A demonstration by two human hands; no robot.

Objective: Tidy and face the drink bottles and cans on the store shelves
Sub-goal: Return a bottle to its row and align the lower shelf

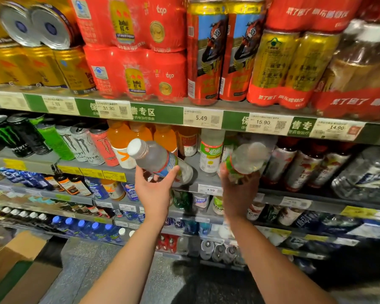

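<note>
My left hand [155,189] grips a clear bottle with a white cap and a blue-and-red label [159,161], tilted with its cap up and to the left in front of the second shelf [198,178]. My right hand [239,189] holds a second clear bottle with a green label [247,160], blurred, at the same shelf's edge. Behind them an upright white bottle with a green label [211,152] stands on the shelf, beside orange drink bottles [140,137].
Monster cans [79,143] stand left on the second shelf, red-and-silver cans [301,167] right. Red multipacks [136,73] and gold cans [42,66] fill the top shelf. Lower shelves hold several bottles. A cardboard box [15,255] sits on the floor at lower left.
</note>
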